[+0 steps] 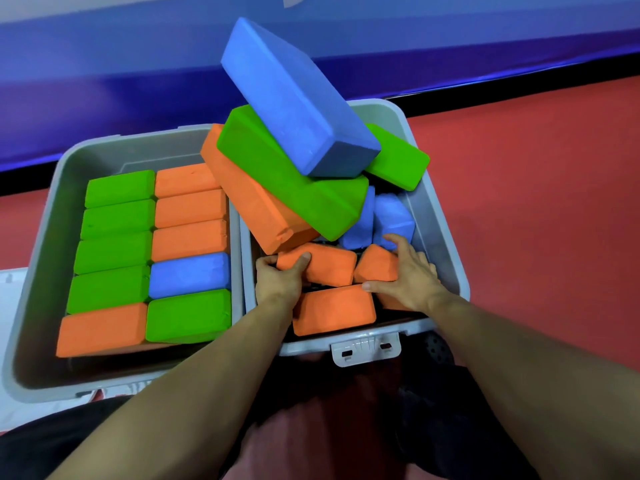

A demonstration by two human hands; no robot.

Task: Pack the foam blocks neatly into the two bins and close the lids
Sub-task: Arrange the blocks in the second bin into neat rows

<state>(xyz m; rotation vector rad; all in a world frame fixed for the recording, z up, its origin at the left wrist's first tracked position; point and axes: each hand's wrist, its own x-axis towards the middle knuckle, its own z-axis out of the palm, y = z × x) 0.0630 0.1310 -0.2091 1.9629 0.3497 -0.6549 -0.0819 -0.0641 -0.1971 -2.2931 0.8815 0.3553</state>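
Observation:
Two grey bins stand side by side on the floor. The left bin [45, 216] holds two tidy rows of green, orange and blue foam blocks [119, 220] standing on edge. The right bin [440, 216] is messy: a blue block [294, 98], a green block [287, 174] and an orange block [249, 199] lean in a tilted pile above its rim. My left hand [277, 280] grips an orange block [325, 268] low in this bin. My right hand [405, 275] presses on a second orange block [375, 266]. Another orange block [334, 310] lies nearest me.
A red floor [536, 202] spreads to the right, with a blue wall panel [104, 81] behind the bins. A lid latch [365, 349] hangs on the right bin's near rim. My legs are below the bins. No lids are visible.

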